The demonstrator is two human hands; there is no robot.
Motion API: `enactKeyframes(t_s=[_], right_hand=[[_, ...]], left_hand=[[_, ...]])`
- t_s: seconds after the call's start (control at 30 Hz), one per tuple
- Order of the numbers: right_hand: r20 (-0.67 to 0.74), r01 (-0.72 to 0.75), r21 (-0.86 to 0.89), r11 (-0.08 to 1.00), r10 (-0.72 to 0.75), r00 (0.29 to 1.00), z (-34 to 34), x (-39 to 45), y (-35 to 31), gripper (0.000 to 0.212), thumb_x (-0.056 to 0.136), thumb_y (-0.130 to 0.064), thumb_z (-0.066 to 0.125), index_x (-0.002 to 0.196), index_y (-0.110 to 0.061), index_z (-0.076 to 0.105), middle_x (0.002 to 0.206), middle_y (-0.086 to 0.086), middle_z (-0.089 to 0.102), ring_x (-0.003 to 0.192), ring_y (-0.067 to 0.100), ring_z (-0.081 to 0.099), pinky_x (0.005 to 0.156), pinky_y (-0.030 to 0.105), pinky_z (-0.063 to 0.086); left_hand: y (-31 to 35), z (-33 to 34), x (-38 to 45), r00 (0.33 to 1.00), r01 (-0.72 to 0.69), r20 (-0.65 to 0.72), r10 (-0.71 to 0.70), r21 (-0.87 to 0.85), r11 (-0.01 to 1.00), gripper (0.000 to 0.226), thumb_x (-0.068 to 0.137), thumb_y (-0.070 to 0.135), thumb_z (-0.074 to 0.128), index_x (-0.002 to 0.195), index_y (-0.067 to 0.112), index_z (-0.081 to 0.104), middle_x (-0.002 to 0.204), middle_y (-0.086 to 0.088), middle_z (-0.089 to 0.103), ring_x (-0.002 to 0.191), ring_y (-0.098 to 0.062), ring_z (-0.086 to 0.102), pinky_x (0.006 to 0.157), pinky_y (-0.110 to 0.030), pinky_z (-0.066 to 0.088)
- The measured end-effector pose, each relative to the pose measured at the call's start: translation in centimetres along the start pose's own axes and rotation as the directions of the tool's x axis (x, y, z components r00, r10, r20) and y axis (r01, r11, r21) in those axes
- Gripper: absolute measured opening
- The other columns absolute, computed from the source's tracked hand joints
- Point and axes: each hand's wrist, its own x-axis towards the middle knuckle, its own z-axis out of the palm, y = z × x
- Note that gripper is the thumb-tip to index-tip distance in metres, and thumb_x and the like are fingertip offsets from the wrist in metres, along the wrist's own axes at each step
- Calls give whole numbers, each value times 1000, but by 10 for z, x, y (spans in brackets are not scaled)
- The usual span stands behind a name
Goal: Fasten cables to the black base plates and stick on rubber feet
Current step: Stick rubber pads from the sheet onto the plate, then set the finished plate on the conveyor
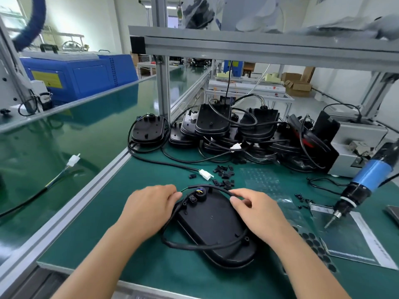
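A green work mat (151, 244) is seen from above, with two bare forearms reaching in from the bottom edge. At the centre of the mat, a black oval base plate (216, 227) is laid flat. A black cable (194, 246) is looped around the plate's left side and across its near end, and is also arched over its far end. The left hand (149, 209) is rested at the plate's upper left corner, with its fingers curled and the cable pinched near thin coloured wires. The right hand (257, 210) is placed at the plate's upper right edge, where the cable is pinched between thumb and forefinger. Just beyond the hands, a white connector (206, 174) is seen on the mat, beside a scatter of small black clips (224, 174). A pile of further black base plates (233, 128), tangled with cables, is stacked at the back of the mat. To the right, a sheet of round black rubber feet (315, 247) is laid near the plate. An electric screwdriver (362, 186) with a blue body is hung at the right, its tip pointed down at a clear plastic bag (354, 234).
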Motion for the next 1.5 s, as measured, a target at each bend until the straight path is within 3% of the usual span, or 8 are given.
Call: enactKeyframes(t_s=[0.23,0.37,0.47,0.63,0.77,0.97,1.2,1.5], right_hand=[[-118,2,116,993,11,993,20,-5,-16,28,98,-40,48,122,-37,61,90,-21,62,79,-5,57,60,7,35],[-206,-3,417,909,98,973,36,7,-36,23,97,-30,53,116,-32,65,85,-22,62,75,-7,56,65,12,39],[-210,-2,568,823,147,967,50,18,-52,22,97,-23,54,115,-27,65,95,-23,61,83,-10,54,77,19,39],[-201,-40,720,693,263,944,72,34,-69,22,97,-23,52,114,-20,67,106,-9,66,97,10,60,93,32,47],[-68,-103,859,502,310,948,92,42,-90,22,98,-23,50,107,-13,67,106,0,68,99,22,62,92,39,50],[4,33,674,738,-48,999,110,49,-121,50,97,-47,46,142,-26,46,114,-10,63,115,14,57,104,42,45],[88,189,287,939,-223,971,139,57,-135,38,98,-45,47,118,-19,67,104,-6,68,106,18,59,85,28,40],[54,253,306,918,-282,958,141,55,-123,18,99,-34,48,84,-41,55,90,-20,58,86,-2,52,74,21,34]], left_hand=[[15,6,-57,938,344,235,-256,-735,584,84,75,78,47,142,28,42,70,6,68,61,-5,66,71,-32,57],[14,13,-46,828,302,277,-487,-953,-28,37,83,38,69,107,10,69,84,-8,68,76,-14,64,67,-35,60],[8,15,-35,792,201,260,-552,-965,-167,18,89,17,65,103,7,72,96,-2,73,82,-5,67,71,-33,59],[-2,9,-31,810,117,238,-537,-961,-250,25,83,17,72,98,-2,69,92,-9,72,87,-20,65,78,-31,55],[-2,4,-33,925,148,200,-322,-973,-178,46,83,25,72,125,39,59,111,2,72,98,-18,70,71,-37,58],[-54,-5,-30,863,19,131,-488,-974,-227,36,95,7,54,120,32,60,112,-1,72,99,-23,70,74,-45,58],[-142,-35,-20,714,-41,111,-692,-979,-199,30,94,2,55,120,16,59,111,-12,71,89,-29,72,65,-45,58],[-280,-94,38,235,123,12,-972,-992,17,59,82,15,74,125,5,35,124,-19,56,92,-35,67,72,-48,59]])
